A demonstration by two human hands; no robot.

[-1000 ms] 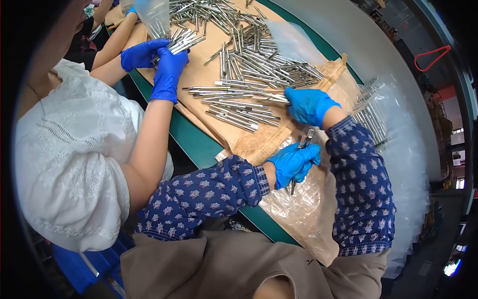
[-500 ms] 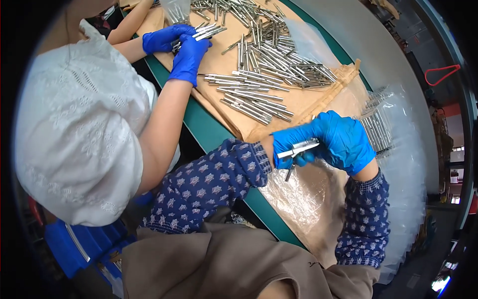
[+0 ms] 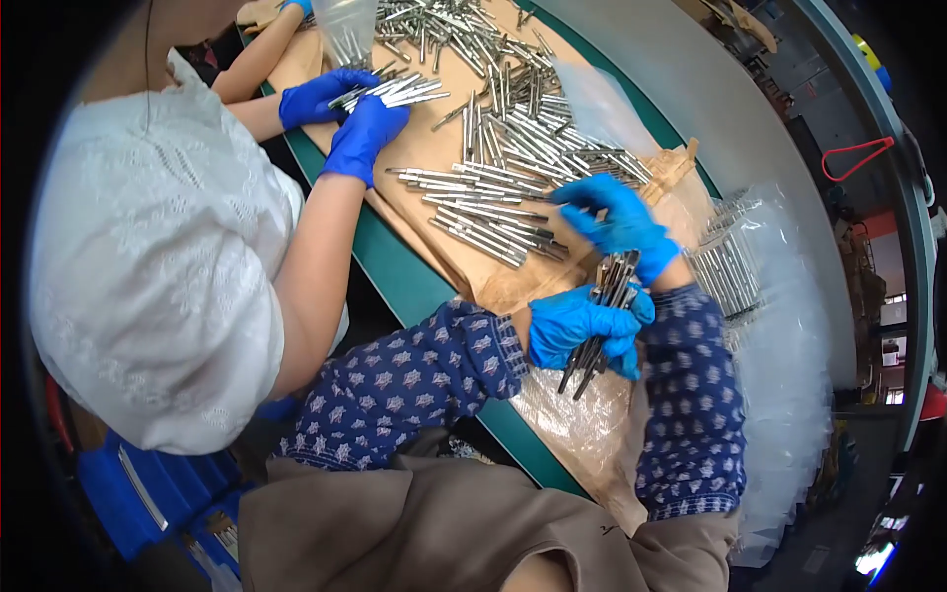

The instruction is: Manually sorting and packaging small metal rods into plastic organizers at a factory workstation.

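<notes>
A bundle of slender shiny metal rods [image 3: 614, 281] stands tilted in my left hand [image 3: 582, 328], whose blue-gloved fingers wrap round its middle. My right hand [image 3: 617, 219], also blue-gloved and slightly blurred, reaches over the near right end of the loose rods [image 3: 493, 222]. Its thumb and fingers are apart, and I see nothing between them. Those rods lie in rough rows on brown paper [image 3: 414, 212]. Farther back, a larger heap of similar rods [image 3: 547, 133] is spread about.
At left, a co-worker's dark-blue-gloved hands [image 3: 360, 123] hold several rods. Clear plastic bags with rods [image 3: 725, 271] lie at right, beside a grey raised edge [image 3: 779, 168]. Clear plastic sheeting [image 3: 567, 405] covers the near table. Blue bins [image 3: 148, 488] stand lower left.
My right hand has left my left hand and moved up and left to the loose rods. The bundle in my left hand has turned more upright. The co-worker's hands shifted slightly.
</notes>
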